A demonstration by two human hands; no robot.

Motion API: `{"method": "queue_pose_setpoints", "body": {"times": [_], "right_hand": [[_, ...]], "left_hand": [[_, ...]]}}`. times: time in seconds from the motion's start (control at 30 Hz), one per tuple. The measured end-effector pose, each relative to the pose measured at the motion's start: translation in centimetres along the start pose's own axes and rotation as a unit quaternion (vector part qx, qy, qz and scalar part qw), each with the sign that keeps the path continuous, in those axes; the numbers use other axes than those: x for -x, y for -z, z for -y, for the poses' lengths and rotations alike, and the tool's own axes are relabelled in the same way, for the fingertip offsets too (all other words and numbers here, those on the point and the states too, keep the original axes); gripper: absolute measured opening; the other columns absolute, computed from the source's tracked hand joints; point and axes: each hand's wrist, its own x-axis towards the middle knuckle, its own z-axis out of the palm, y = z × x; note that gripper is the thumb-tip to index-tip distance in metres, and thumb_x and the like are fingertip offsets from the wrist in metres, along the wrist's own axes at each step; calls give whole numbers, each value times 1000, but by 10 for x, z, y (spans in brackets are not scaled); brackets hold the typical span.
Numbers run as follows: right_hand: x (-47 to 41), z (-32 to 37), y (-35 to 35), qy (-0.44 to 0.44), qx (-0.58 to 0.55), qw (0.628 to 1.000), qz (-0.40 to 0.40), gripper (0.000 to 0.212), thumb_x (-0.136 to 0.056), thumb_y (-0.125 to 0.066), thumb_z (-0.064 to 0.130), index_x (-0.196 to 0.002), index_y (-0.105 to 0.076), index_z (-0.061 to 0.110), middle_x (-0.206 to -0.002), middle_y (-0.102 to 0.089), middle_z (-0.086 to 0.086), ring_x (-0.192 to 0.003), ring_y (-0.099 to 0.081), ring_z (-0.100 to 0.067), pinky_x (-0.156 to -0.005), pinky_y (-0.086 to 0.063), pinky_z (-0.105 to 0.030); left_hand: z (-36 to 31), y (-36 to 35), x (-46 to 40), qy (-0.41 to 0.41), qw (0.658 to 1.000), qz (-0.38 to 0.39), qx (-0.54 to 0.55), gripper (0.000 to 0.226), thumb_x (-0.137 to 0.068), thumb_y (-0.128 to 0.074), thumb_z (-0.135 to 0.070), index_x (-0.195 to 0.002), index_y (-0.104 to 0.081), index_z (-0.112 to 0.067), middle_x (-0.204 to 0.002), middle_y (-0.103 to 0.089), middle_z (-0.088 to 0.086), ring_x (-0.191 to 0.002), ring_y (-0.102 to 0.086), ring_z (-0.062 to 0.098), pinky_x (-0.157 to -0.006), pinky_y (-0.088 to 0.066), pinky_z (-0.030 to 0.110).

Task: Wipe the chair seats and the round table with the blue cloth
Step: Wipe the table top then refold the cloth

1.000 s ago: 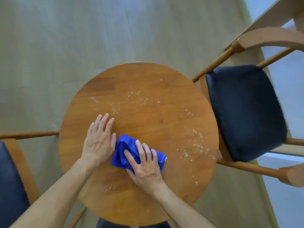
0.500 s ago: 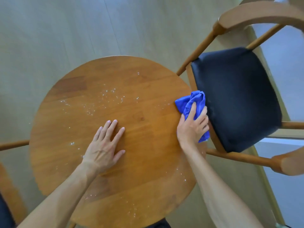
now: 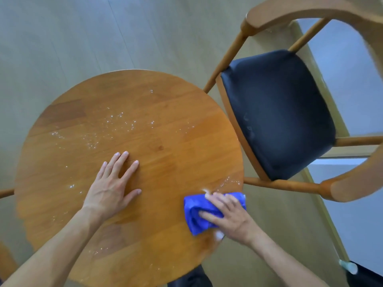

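Observation:
The round wooden table (image 3: 170, 129) fills the middle of the view, with white specks scattered over its far left part and near its right rim. My right hand (image 3: 230, 216) presses the bunched blue cloth (image 3: 199, 212) flat on the table at its near right edge, fingers spread over the cloth. My left hand (image 3: 113, 183) rests flat on the tabletop left of the cloth, fingers straight. A wooden chair with a dark padded seat (image 3: 277, 112) stands to the right of the table.
The chair's curved wooden back and armrest (image 3: 352, 183) wrap round the right side. A wooden rail of another chair (image 3: 6, 192) shows at the left edge. Pale wood flooring (image 3: 83, 38) lies beyond the table. A dark object (image 3: 190, 277) sits under the table's near edge.
My right hand has swept the blue cloth from the table's right rim beside the chair seat back toward me along the edge. My left hand stays flat on the table.

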Motion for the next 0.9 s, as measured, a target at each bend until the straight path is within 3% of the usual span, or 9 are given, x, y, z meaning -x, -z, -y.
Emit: {"method": "queue_pose_setpoints", "body": {"times": [0.07, 0.13, 0.23, 0.37, 0.5, 0.6, 0.67, 0.77, 0.9], "right_hand": [[-20, -54, 8, -193, 12, 980, -55, 59, -79, -73, 10, -132, -51, 22, -139, -43, -22, -117, -51, -41, -88, -49, -50], [-53, -83, 11, -408, -35, 908, -84, 56, -86, -67, 13, -138, -48, 15, -142, -41, -24, -117, -49, -44, -91, -45, -53], [-89, -74, 6, -560, -42, 820, -107, 50, -93, -56, 16, -141, -44, 16, -144, -38, -18, -117, -47, -40, -93, -40, -50], [-65, 14, -7, -458, 72, 878, -116, 46, -85, -64, 5, -128, -60, 21, -136, -50, -20, -112, -54, -41, -86, -44, -49], [-33, 132, -30, -272, -17, 960, -66, 48, -86, -57, 16, -130, -54, 34, -141, -42, -13, -114, -51, -36, -87, -42, -45], [-32, 124, -29, -109, -50, 992, -28, 43, -83, -64, 23, -124, -59, 36, -138, -50, -12, -104, -58, -31, -80, -48, -40], [-48, 76, -19, -56, -39, 995, -66, 38, -83, -63, 22, -119, -64, 32, -131, -59, -14, -98, -64, -32, -77, -48, -40], [-89, -11, -7, -160, 59, 981, -96, 46, -80, -68, 24, -125, -62, 24, -132, -56, -20, -104, -61, -37, -80, -45, -43], [-165, -70, 3, -500, 48, 859, -97, 54, -88, -52, 39, -140, -44, 23, -142, -40, -18, -106, -48, -38, -83, -40, -45]], "left_hand": [[0, -3, 0, -2, 1000, 0, 1, 94, -84, -3, -76, -144, -42, -15, -155, -27, 17, -144, -21, 35, -114, -25, 54], [1, -4, 0, -1, 1000, -6, 7, 95, -83, -2, -77, -145, -40, -16, -155, -25, 16, -145, -19, 33, -115, -23, 53], [2, -7, 1, 2, 1000, -15, 13, 92, -81, -11, -78, -146, -39, -18, -157, -23, 14, -146, -16, 32, -116, -21, 53], [3, -10, 1, 4, 1000, -20, 11, 84, -81, -25, -69, -147, -37, -19, -158, -20, 13, -147, -13, 31, -117, -17, 51], [4, -12, 1, 12, 1000, -20, 12, 76, -85, -53, -60, -148, -36, -20, -159, -17, 12, -148, -9, 29, -118, -14, 49], [4, -12, 0, 16, 999, -20, 21, 77, -83, -65, -50, -148, -36, -20, -159, -17, 12, -148, -8, 29, -118, -13, 49], [5, -13, 0, 16, 1000, -18, 18, 78, -84, -62, -52, -149, -32, -22, -160, -13, 10, -148, -5, 28, -119, -11, 47], [5, -14, -3, 17, 1000, -13, 12, 78, -87, -54, -57, -152, -22, -27, -161, -3, 5, -149, 3, 24, -121, -4, 42], [6, -15, -2, 19, 1000, -6, 14, 77, -89, -51, -57, -152, -17, -29, -161, 2, 3, -148, 7, 22, -121, 0, 40]]}}
